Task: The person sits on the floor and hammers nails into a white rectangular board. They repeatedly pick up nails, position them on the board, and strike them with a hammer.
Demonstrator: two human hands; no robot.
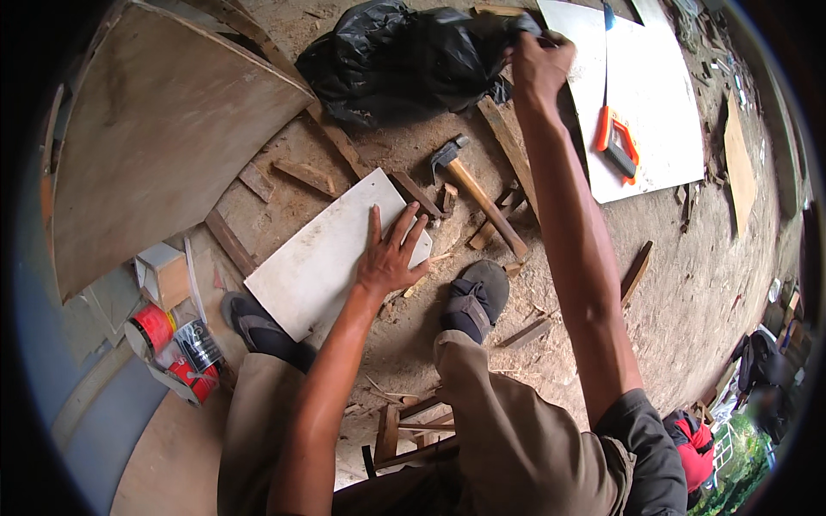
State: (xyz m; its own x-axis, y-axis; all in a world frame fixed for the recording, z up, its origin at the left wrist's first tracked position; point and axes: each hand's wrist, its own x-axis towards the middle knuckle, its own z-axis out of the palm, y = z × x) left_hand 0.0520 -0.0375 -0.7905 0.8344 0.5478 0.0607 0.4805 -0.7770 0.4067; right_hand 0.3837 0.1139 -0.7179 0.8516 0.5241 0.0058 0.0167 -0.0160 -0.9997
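Note:
My left hand [390, 254] lies flat with fingers spread on a white board [323, 249] near my feet. Stretched far forward, my right hand [542, 69] has its fingers closed on the dark edge of a black plastic bag [404, 64]. The bag is crumpled and bulky; what it holds is hidden. Between my hands a claw hammer [482, 202] with a wooden handle rests on wood scraps. To the right of my right forearm, a handsaw [618, 146] with an orange and black handle lies on a larger white panel [662, 103].
A big brown board [163, 129] leans at the far left. Red and black cans [194, 348] stand below it beside a small wooden block [163, 279]. Wood strips [310, 176] litter the dirt floor around my sandalled feet [475, 301]. A thin plywood piece [738, 163] lies at the right.

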